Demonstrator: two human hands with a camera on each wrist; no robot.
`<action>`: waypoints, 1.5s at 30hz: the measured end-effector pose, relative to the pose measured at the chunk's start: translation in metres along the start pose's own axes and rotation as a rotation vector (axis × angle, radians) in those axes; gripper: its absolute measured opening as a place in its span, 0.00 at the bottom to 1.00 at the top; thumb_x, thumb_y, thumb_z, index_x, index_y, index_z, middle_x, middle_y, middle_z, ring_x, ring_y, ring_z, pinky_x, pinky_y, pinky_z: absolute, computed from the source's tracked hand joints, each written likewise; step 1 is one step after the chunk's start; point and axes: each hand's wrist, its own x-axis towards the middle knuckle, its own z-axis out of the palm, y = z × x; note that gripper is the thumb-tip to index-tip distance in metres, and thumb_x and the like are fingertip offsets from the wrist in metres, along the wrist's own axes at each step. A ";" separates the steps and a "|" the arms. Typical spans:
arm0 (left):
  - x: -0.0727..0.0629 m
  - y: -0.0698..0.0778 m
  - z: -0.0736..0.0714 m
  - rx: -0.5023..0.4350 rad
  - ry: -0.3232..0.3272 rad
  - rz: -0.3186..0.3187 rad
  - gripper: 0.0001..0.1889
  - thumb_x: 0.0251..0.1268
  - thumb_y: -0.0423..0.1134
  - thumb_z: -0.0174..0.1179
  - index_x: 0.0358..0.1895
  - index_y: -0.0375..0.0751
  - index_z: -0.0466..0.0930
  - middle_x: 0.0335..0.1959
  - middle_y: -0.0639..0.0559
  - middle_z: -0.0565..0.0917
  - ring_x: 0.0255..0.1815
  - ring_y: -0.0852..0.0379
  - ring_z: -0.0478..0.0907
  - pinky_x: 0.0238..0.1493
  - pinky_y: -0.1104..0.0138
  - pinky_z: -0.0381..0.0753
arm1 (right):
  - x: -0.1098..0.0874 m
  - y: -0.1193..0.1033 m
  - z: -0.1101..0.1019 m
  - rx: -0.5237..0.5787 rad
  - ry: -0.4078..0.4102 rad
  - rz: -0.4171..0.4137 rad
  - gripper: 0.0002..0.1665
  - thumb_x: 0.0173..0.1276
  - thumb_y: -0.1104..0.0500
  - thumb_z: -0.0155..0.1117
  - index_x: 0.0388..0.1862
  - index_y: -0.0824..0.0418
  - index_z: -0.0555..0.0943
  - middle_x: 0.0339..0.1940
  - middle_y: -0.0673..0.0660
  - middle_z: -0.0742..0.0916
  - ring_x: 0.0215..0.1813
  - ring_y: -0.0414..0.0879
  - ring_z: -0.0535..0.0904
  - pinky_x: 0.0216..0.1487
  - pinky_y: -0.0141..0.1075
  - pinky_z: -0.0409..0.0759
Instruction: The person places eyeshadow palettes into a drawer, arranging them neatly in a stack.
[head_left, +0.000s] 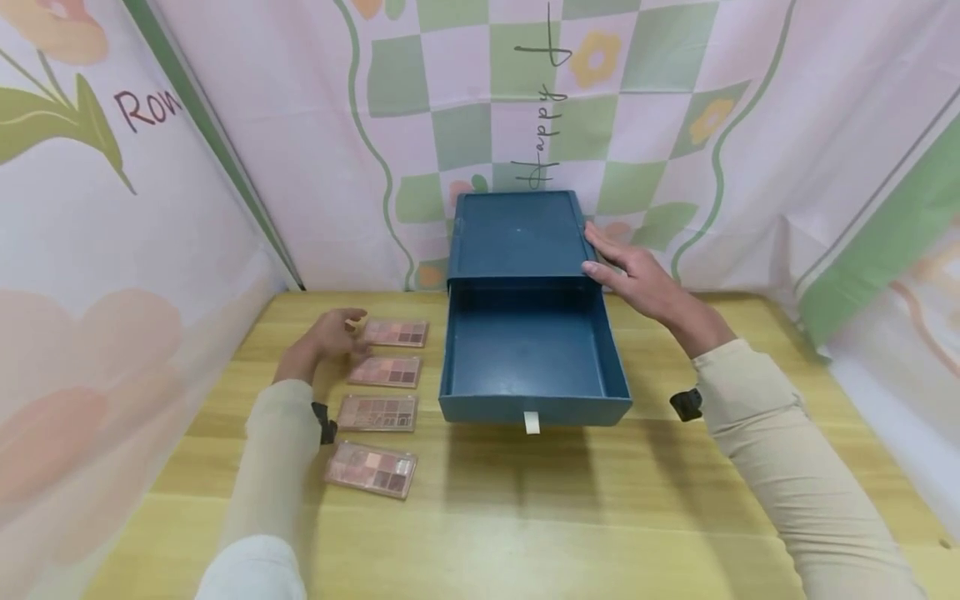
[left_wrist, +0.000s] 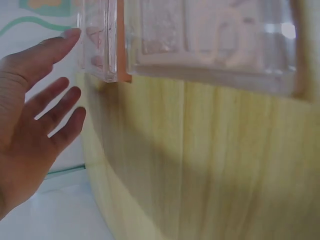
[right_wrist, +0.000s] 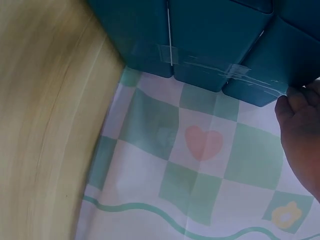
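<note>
A column of several eyeshadow palettes with clear lids (head_left: 377, 414) lies on the table, left of a dark blue drawer unit (head_left: 517, 233). My left hand (head_left: 335, 333) is beside the two farthest palettes (head_left: 395, 333), its fingers spread and holding nothing. In the left wrist view the thumb points at the edge of a palette (left_wrist: 102, 45). The pulled-out top drawer (head_left: 525, 342) has a bare floor and a white pull tab (head_left: 532, 422). My right hand (head_left: 633, 279) rests on the unit's upper right edge with fingers extended. The right wrist view shows the hand (right_wrist: 302, 120) against the unit's side.
Clear tape (right_wrist: 237, 70) runs across the stacked tiers on the unit's side. A patterned curtain (head_left: 525, 100) hangs right behind the unit and along both sides of the wooden table (head_left: 517, 550). The open drawer juts toward the front, over the table.
</note>
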 end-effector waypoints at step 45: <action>0.028 -0.010 0.008 -0.094 0.016 -0.054 0.40 0.50 0.39 0.78 0.69 0.35 0.72 0.67 0.34 0.76 0.69 0.36 0.72 0.76 0.44 0.68 | -0.004 -0.004 0.001 0.070 0.008 0.041 0.38 0.80 0.50 0.54 0.83 0.54 0.54 0.86 0.54 0.55 0.87 0.53 0.48 0.82 0.59 0.55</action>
